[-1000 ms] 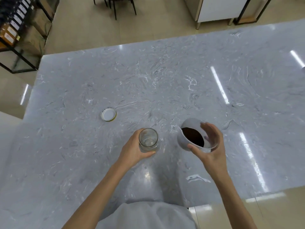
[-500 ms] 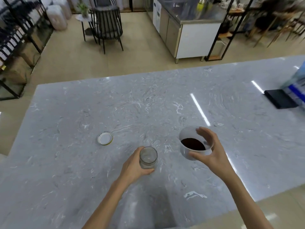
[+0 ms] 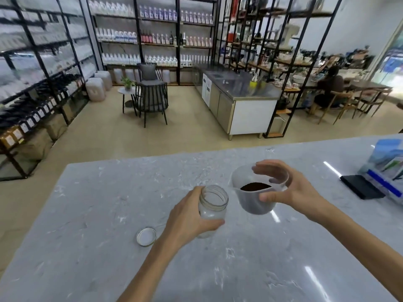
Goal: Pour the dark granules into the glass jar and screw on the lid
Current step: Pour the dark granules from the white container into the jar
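Observation:
My left hand (image 3: 187, 219) grips an empty glass jar (image 3: 212, 205) with its mouth open, held upright over the grey marble table (image 3: 87, 236). Right beside it my right hand (image 3: 283, 188) holds a translucent plastic beaker (image 3: 253, 199), fingers over its rim and thumb on its side. Dark granules (image 3: 254, 186) lie in the beaker, whose spout points toward the jar. The beaker is off the table and tilted slightly left. The jar's lid (image 3: 146, 236), white inside with a gold rim, lies on the table left of my left wrist.
A black flat device (image 3: 362, 186) and a blue-and-white package (image 3: 386, 166) lie at the table's right edge. Beyond the table are the floor, a black chair (image 3: 151, 99), a steel counter (image 3: 239, 105), bottle shelves and a seated person (image 3: 329, 88).
The view has swung upward to take in the room. Both hands have lifted; jar and beaker are higher and closer together, and the lid now appears nearer my left wrist.

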